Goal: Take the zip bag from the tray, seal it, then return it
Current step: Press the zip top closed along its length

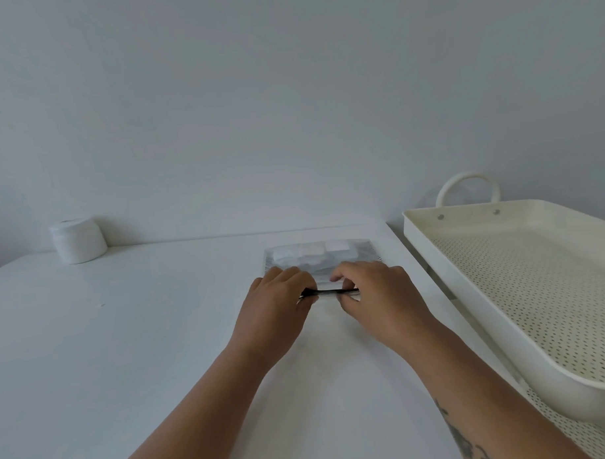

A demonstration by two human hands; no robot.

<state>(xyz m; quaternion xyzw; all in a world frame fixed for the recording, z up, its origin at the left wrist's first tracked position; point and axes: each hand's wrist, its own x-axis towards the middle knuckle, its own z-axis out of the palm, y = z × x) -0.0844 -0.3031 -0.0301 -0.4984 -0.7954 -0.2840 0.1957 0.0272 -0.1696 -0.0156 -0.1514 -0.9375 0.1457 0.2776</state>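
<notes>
Head view: your white table (126, 338) meets a plain pale wall (289, 92) beyond both hands. Your zip bag (321, 259) lies flat on the table, under and just past your fingers, holding pale blocks at its far end. Your left hand (279, 298) and right hand (379, 295) each pinch the bag's dark zip strip (327, 292), fingers curled down on it. Your tray (467, 268), cream and perforated, sits right of your right hand, nothing seen inside. A white jar (78, 240), lid on, stands well left of your left hand; contents hidden.
</notes>
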